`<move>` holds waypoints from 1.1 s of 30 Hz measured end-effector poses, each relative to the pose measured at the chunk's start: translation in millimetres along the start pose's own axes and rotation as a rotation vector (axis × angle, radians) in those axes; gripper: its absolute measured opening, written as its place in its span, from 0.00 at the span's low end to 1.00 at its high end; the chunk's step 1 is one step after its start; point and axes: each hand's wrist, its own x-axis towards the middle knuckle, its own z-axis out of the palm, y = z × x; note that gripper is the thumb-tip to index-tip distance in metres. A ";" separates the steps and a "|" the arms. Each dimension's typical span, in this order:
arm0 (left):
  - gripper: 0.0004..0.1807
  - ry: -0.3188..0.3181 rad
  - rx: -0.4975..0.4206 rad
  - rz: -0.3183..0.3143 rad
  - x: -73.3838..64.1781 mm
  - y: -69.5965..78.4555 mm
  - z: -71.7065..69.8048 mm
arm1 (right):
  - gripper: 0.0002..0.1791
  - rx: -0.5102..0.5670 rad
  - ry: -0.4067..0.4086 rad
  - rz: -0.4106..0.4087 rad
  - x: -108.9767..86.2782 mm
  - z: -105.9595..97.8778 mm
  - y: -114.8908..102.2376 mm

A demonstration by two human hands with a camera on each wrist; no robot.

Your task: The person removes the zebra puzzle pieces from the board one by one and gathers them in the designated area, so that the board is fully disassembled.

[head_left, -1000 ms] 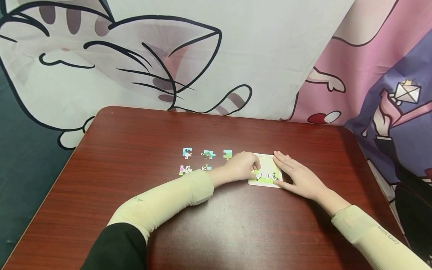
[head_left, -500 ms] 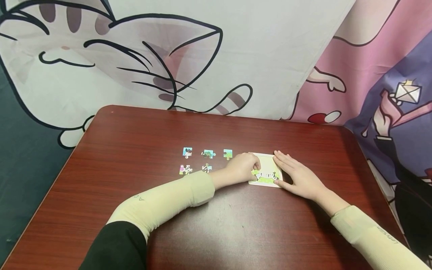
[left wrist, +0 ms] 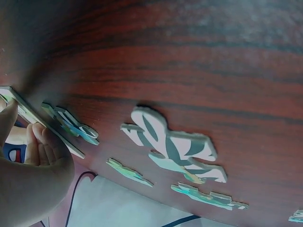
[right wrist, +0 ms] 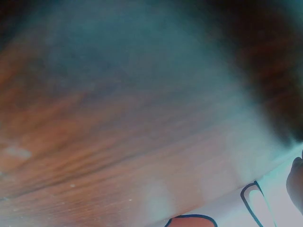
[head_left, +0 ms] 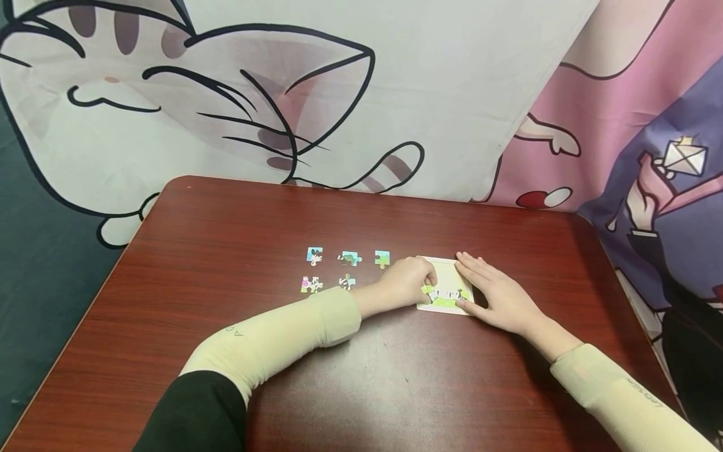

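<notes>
A small jigsaw board (head_left: 452, 271) with a pale border and a zebra-and-grass picture along its near side lies on the table. My left hand (head_left: 405, 279) reaches over its left side with curled fingers, pinching a green-edged puzzle piece (head_left: 426, 290) at the board; the fingers cover most of that piece. In the left wrist view, the thumb (left wrist: 8, 116) bends down onto the board beside the curled fingers. My right hand (head_left: 499, 295) rests along the board's right edge, fingers straight, thumb at the near corner. The right wrist view shows mostly blurred table.
Several loose puzzle pieces lie left of the board, among them a green one (head_left: 382, 258) and a zebra one (left wrist: 165, 142). Another piece (left wrist: 71, 125) sits close beside the board, under the left arm. A cartoon cloth (head_left: 440, 94) hangs behind the table (head_left: 395, 389).
</notes>
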 end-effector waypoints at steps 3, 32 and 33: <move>0.17 -0.001 -0.004 0.001 0.5 -0.1 1.0 | 0.44 -0.003 -0.003 0.003 1.2 1.6 -0.2; 0.17 -0.010 -0.031 -0.016 1.8 0.2 1.2 | 0.45 0.015 -0.014 0.056 7.4 4.1 -7.7; 0.17 -0.009 -0.033 -0.018 1.8 0.3 0.8 | 0.45 0.013 -0.014 0.055 7.7 4.0 -7.7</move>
